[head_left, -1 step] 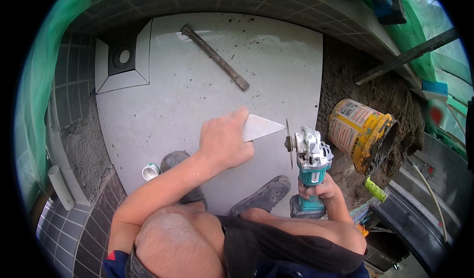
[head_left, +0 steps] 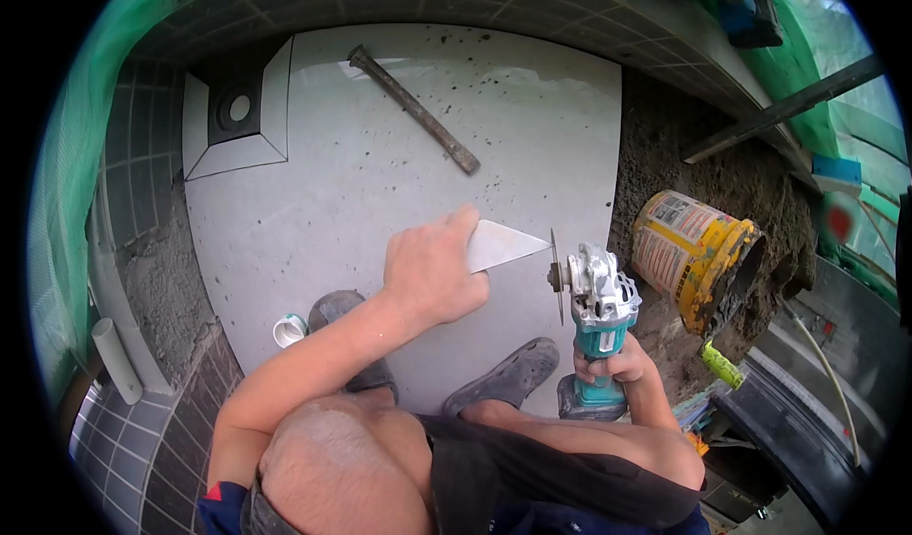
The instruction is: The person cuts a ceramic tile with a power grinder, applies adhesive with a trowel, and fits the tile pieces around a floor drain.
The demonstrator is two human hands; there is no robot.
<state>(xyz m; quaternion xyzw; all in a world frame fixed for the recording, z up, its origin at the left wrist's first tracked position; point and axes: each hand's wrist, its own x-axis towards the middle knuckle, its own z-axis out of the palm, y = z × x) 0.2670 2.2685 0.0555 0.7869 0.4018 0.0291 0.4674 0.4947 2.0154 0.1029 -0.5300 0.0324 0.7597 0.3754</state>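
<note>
My left hand (head_left: 432, 264) is closed on a light grey, pointed piece of tile (head_left: 503, 247), its tip aimed right. At that tip, touching or very close to it, stands the thin disc (head_left: 558, 283) of a teal and silver cordless angle grinder (head_left: 598, 297). My right hand (head_left: 616, 362) wraps round the grinder's handle, just above its dark battery. Whether the disc spins I cannot tell. Below both hands lies a large pale floor tile (head_left: 380, 193) with dark crumbs scattered over it.
A rusty metal bar (head_left: 418, 112) lies across the floor tile. A square drain (head_left: 237, 107) sits at the far left, framed by cut tile strips. On the right, a yellow bucket (head_left: 689, 250) lies tipped on rough mortar (head_left: 655, 136). A white pipe piece (head_left: 290, 331) rests by my left shoe.
</note>
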